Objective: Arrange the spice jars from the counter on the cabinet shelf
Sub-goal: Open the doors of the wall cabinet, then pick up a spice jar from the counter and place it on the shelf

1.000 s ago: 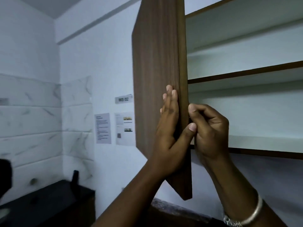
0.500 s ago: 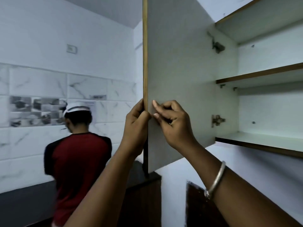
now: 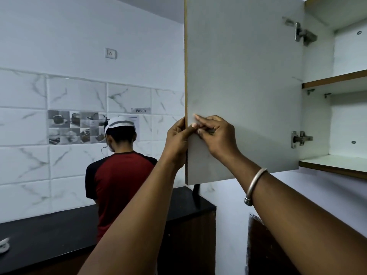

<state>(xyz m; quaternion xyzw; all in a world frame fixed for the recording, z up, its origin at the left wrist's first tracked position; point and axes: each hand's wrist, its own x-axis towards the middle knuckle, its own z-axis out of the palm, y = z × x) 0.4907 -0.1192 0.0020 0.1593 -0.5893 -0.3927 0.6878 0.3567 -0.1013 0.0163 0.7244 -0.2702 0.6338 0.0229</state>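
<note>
- I am holding the cabinet door (image 3: 248, 76) wide open with both hands; its long axis is standing upright and its pale inner face is turning toward me, the thin wood-coloured edge pointing at me.
- My left hand (image 3: 177, 139) is wrapping the door's free edge, its grip clamped on the door with the thumb lying on the inner face.
- My right hand (image 3: 215, 133) is pressing on that inner face just beside the edge, fingers bunched together and touching the left thumb (whether they are pinching anything I cannot tell).
- A metal bangle (image 3: 255, 185) is sitting on my right wrist.
- The cabinet shelf (image 3: 335, 163) is lying to the right, past two metal hinges (image 3: 299, 138), with another shelf above it.
- No spice jars are showing anywhere I am looking.
- A small sign (image 3: 141, 110) on the tiled wall is reading "WS 07".
- Another person (image 3: 119, 175), back to me, is standing at the black worktop (image 3: 49, 241) below that sign.
</note>
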